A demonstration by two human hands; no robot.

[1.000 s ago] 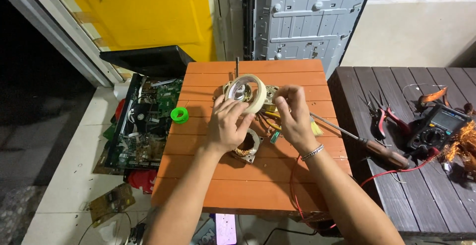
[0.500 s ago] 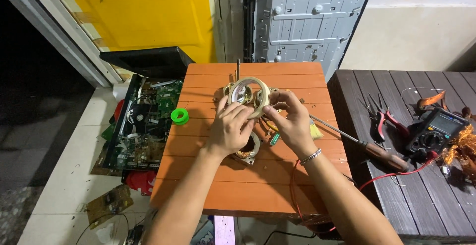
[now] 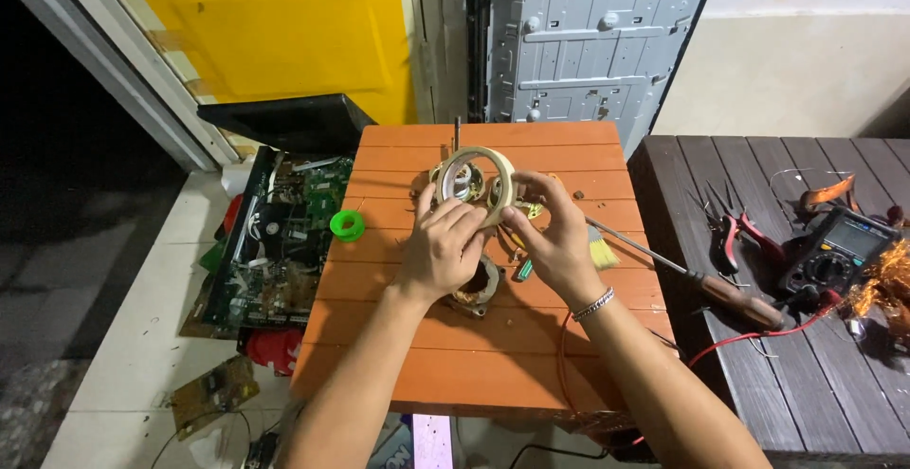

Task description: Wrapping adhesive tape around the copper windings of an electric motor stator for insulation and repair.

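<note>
Orange wooden slats make up the small table (image 3: pixel 493 355), with a dark slatted table (image 3: pixel 758 336) just beside it carrying a long screwdriver (image 3: pixel 692 275), a multimeter (image 3: pixel 839 251) and pliers (image 3: pixel 730 232). An opened circuit board chassis (image 3: pixel 270 241) lies on the floor. Above the orange top, the left hand (image 3: pixel 444 246) and right hand (image 3: pixel 555 232) both close their fingers on a roll of masking tape (image 3: pixel 479 180), held upright between them. Under the left hand rests a copper-wound motor coil (image 3: pixel 474 289); a green spool (image 3: pixel 347 225) sits apart.
</note>
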